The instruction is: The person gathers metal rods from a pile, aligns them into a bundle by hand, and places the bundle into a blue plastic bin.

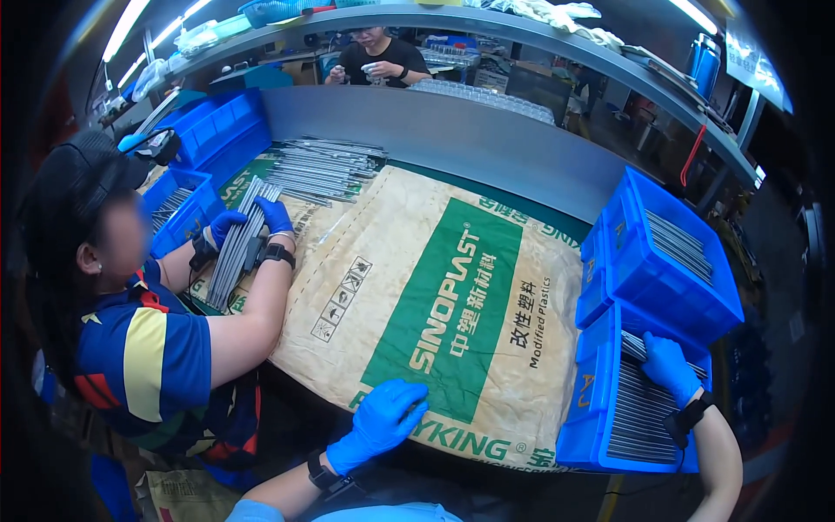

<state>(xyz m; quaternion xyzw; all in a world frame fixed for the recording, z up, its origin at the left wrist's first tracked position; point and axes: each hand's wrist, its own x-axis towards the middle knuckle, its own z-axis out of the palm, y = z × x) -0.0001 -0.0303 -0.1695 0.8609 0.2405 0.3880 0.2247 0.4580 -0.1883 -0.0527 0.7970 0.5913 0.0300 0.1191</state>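
Right hand (670, 370), blue-gloved, down inside the lower blue bin (598, 374) at the right end of the bench, fingers over a small bunch of grey rods (633, 346) set at a slant to those beneath; cannot tell whether the fingers clasp the bunch, since the back of the glove hides them. Below the hand, many long rods (644, 431) lie side by side in the same bin. Left hand (383, 422), same blue glove, holds nothing: fingers loosely bent, over the near edge of a flattened tan-and-green sack (339, 244) that covers much of the bench. Dark bands circle both wrists. Just beyond the lower bin, an upper blue bin (670, 303) also carries rods. To the left, a co-worker (143, 365) in a multicoloured top and dark cap grips a thick bundle (233, 257) in both gloved hands (a separate pair, not the wearer's own). Beyond that bundle, a loose spread of rods (326, 170) lies before a grey metal panel (435, 130); another person (383, 65) sits behind it.
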